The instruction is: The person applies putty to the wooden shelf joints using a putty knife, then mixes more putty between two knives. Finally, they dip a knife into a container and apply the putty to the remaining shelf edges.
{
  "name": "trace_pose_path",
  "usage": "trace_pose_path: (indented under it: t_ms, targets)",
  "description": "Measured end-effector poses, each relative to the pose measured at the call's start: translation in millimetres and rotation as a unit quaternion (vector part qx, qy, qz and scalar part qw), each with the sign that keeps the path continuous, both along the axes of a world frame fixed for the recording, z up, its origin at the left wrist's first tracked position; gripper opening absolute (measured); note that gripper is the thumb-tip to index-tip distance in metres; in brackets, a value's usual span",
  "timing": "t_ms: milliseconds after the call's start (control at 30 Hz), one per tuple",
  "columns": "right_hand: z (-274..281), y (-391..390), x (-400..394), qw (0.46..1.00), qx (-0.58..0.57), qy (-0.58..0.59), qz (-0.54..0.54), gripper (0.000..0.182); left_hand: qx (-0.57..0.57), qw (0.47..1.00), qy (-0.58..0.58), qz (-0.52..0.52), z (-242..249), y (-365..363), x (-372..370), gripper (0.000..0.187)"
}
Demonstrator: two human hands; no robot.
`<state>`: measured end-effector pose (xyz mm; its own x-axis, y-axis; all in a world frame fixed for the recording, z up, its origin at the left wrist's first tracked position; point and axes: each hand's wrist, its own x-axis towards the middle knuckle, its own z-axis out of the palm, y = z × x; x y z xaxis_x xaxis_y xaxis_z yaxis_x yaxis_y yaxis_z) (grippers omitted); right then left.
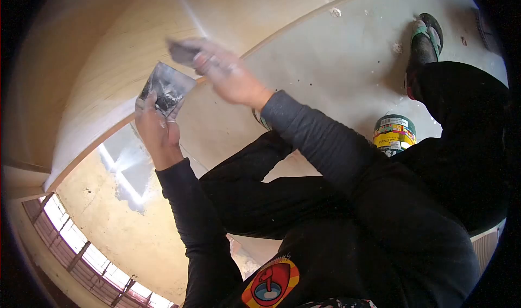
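Observation:
My left hand (156,128) holds up a square metal plate (166,87) smeared with grey putty, close to the pale wooden panel (81,64). My right hand (228,75) grips a putty knife (182,50) whose blade is blurred with motion, just up and right of the plate. Both arms are in dark long sleeves. A band of white filler (127,161) runs along the panel's edge below my left hand.
A tin can (394,133) with a yellow and green label stands on the grey floor (336,53) by my knee. My foot in a sandal (426,39) rests at the upper right. A window grille (81,248) shows at the lower left.

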<state>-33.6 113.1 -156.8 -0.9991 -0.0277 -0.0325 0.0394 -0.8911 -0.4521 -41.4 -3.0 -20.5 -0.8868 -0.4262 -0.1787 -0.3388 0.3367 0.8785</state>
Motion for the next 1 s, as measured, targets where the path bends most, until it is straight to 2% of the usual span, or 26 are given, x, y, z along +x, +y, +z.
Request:
trace_pose_path:
  t_ms: [33,67,200,300,367,400,433,467,500,567,600,633,667,700,733,767,800,933,1000]
  targets:
    - [12,1,2,0.98,0.152,0.094,-0.087,0.033,0.033,0.999,0.003,-0.004,-3,-1,1,0.029]
    - [18,1,4,0.921,0.298,0.184,-0.172,0.033,0.065,0.998,0.007,-0.006,-3,-1,0,0.029]
    - [7,-14,19,0.924,0.301,0.188,-0.145,0.038,0.05,0.999,0.01,-0.013,-3,-3,-3,0.028]
    - [-19,-20,24,0.922,0.326,0.177,-0.113,0.036,0.001,0.998,0.069,-0.01,-6,-11,-5,0.027]
    - [-52,-34,29,0.896,0.4,0.189,-0.001,0.032,-0.196,0.956,0.144,-0.163,-4,-33,-7,0.028]
    - [-71,-47,36,0.9,0.391,0.193,-0.006,0.029,0.063,0.989,0.128,-0.044,13,0,-8,0.029]
    - [-95,-63,47,0.903,0.381,0.197,-0.011,0.026,0.062,0.989,0.123,-0.043,18,11,-9,0.029]
    - [-120,-78,59,0.923,0.364,0.088,0.091,0.024,0.039,0.987,0.143,-0.055,19,18,-7,0.029]
    - [-148,-98,73,0.921,0.337,-0.02,0.195,0.022,0.014,0.985,0.162,-0.063,20,19,-6,0.029]
    - [-243,-152,100,0.964,0.256,-0.008,0.072,0.022,-0.024,0.984,0.167,-0.053,22,12,-4,0.025]
    - [-228,-144,91,0.965,0.252,-0.011,0.077,0.022,-0.066,0.981,0.164,-0.077,24,7,-5,0.023]
    - [-217,-130,79,0.967,0.035,-0.21,0.139,0.022,-0.104,0.976,0.162,-0.102,23,4,-6,0.022]
    - [-209,-121,72,0.881,-0.183,-0.393,0.189,0.022,-0.105,0.977,0.157,-0.099,23,2,-5,0.022]
    - [-227,-131,71,0.879,-0.183,-0.398,0.191,0.022,-0.119,0.976,0.16,-0.091,25,1,-3,0.022]
    - [-258,-149,70,0.955,0.086,-0.243,0.149,0.022,-0.133,0.974,0.164,-0.083,27,0,-1,0.022]
    - [-276,-162,70,0.932,0.344,-0.061,0.092,0.023,-0.134,0.974,0.162,-0.081,30,-1,0,0.022]
    - [-200,-117,54,0.938,-0.08,-0.305,0.146,0.022,-0.135,0.974,0.162,-0.084,32,0,2,0.025]
    - [-209,-138,35,0.934,-0.072,-0.34,0.078,0.02,-0.165,0.969,0.172,-0.065,37,6,6,0.029]
    - [-238,-154,27,0.964,0.019,-0.259,0.058,0.019,-0.153,0.97,0.167,-0.089,39,0,6,0.028]
